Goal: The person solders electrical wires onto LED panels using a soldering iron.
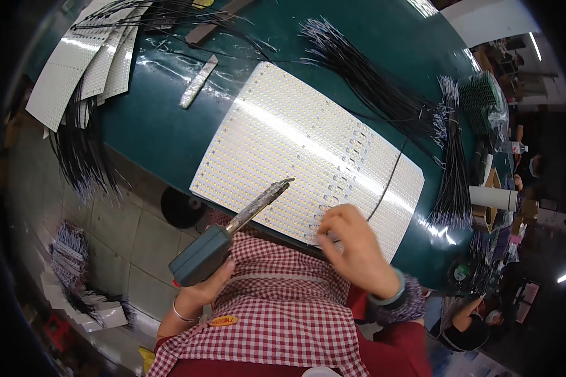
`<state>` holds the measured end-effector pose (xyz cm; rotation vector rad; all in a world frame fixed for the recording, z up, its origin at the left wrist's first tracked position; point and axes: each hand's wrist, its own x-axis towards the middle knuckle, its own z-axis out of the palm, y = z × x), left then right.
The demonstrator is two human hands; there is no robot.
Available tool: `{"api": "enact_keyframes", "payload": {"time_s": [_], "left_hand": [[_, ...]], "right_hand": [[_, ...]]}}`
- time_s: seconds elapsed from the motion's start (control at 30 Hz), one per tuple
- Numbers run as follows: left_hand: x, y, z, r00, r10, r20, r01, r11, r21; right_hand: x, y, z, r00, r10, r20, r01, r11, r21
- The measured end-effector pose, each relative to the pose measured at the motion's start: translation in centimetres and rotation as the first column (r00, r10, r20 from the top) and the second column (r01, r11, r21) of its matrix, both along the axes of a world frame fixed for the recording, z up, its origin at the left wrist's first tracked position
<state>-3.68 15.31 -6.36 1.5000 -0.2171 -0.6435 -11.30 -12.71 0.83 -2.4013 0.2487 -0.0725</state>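
Observation:
My left hand is closed round the grip of a soldering gun with a dark green body. Its long, scorched metal barrel slants up to the right, and the bent tip is over a white LED panel dotted with rows of small yellow chips. Near the panel's front edge, my right hand is curled with thumb and fingers drawn together. Whatever its fingertips hold is hidden. A thin black wire crosses the panel and runs down behind that hand.
The panel lies on a green table. Bundles of black wires lie beyond it, with another bundle at the right. More LED panels are stacked far left. A silvery strip lies nearby. Another person sits at lower right.

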Motion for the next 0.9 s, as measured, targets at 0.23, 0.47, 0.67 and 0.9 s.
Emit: {"api": "enact_keyframes", "payload": {"time_s": [0.23,0.47,0.67,0.9], "left_hand": [[1.2,0.2,0.2,0.995,0.026,-0.097,-0.028,0.999,-0.027],[1.2,-0.2,0.1,0.980,0.161,-0.117,-0.163,0.987,-0.007],[2.0,-0.4,-0.1,0.984,0.066,-0.164,-0.074,0.996,-0.041],[2.2,-1.8,-0.1,0.991,0.096,-0.089,-0.098,0.995,-0.013]], "right_hand": [[11.0,-11.0,-1.8,0.984,-0.002,0.176,0.093,0.856,-0.509],[10.9,-15.5,-2.5,0.985,-0.105,-0.134,0.014,0.835,-0.551],[8.1,-18.8,-1.6,0.964,-0.219,-0.152,0.082,0.788,-0.611],[14.1,-15.4,-2.7,0.972,-0.093,0.215,0.139,0.968,-0.210]]}}
